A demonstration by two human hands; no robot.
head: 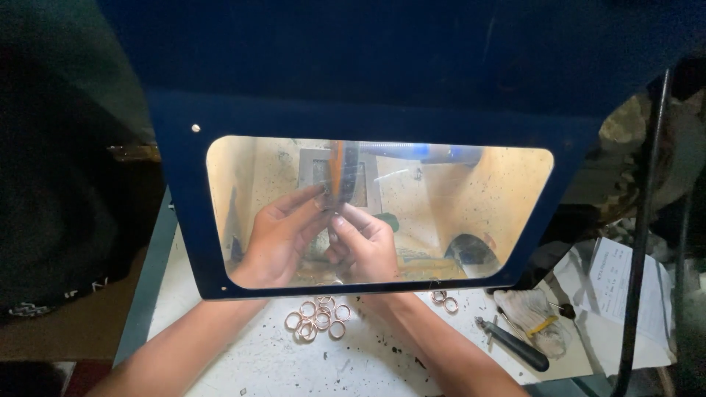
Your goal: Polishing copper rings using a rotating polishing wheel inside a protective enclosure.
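Two hands (276, 239) (365, 246), eleven rings (318, 318) (roughly)

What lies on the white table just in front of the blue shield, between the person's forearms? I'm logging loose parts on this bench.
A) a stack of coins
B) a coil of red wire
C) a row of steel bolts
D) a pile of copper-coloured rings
D: a cluster of copper-coloured rings lies on the speckled white table below the blue shield, between the left hand and right hand forearms.
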